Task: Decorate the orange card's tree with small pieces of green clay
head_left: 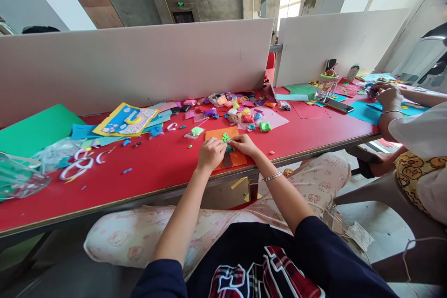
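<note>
An orange sheet of paper (pixel 213 134) lies at the table's front edge, with a dark brown shape (pixel 226 162) on its lower part. Small bright green pieces of modelling clay (pixel 226 137) sit above it in a cluster. My left hand (pixel 211 152) is closed, its fingertips pinched at the left side of the green clay. From the right, my right hand (pixel 246 145) pinches at the same clay, thumb and index finger together. The fingers partly cover what lies between them, including a dark green bit (pixel 229 148).
Several bags of coloured clay (pixel 246 116) lie behind the paper. To the left are white-handled scissors (pixel 77 167), a yellow-and-blue card (pixel 125 119), a green sheet (pixel 42 130) and a clear plastic container (pixel 21 181). A phone (pixel 337 105) and a co-worker's hands (pixel 387 95) are at right.
</note>
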Motion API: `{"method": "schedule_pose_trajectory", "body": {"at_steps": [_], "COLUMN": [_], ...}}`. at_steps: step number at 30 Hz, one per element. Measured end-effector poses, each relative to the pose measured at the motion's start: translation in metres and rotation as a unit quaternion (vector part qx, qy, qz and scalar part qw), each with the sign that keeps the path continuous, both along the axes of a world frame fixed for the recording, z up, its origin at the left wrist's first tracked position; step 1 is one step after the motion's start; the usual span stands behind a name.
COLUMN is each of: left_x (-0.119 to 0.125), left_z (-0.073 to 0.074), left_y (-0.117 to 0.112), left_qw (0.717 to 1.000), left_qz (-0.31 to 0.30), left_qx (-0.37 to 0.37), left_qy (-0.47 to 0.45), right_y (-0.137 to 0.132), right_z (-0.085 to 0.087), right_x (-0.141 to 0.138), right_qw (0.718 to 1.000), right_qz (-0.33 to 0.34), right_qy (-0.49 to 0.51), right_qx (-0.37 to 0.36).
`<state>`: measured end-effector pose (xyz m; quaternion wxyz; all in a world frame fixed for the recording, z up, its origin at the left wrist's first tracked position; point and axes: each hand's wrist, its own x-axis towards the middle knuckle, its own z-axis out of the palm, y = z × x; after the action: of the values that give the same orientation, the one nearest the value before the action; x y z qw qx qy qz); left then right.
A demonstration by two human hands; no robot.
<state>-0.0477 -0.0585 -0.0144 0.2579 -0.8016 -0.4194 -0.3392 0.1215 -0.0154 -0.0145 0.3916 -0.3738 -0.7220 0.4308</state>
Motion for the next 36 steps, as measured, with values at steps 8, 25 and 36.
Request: {"method": "schedule_pose_trajectory", "body": {"at_steps": [8, 25, 36], "left_x": [-0.003, -0.035, -0.041], "left_z": [-0.003, -0.016, -0.020], "left_y": [-0.001, -0.008, -0.004], "left_qw": [0.999, 0.971, 0.918], "left_qz": [-0.004, -0.026, 0.027], "left_qx": [-0.017, -0.079, -0.121], "left_qy": [-0.033, -0.222, -0.377], "right_y": [-0.002, 0.007, 0.009], "right_z": [0.002, -0.009, -0.011], "right_x": [0.000, -0.002, -0.002], "right_qw": [1.000, 0.991, 0.992], "right_qz": [0.015, -0.131, -0.125], "right_qy": [0.010, 0.028, 0.029], "right_qx": [-0.024, -0.003, -0.008]}}
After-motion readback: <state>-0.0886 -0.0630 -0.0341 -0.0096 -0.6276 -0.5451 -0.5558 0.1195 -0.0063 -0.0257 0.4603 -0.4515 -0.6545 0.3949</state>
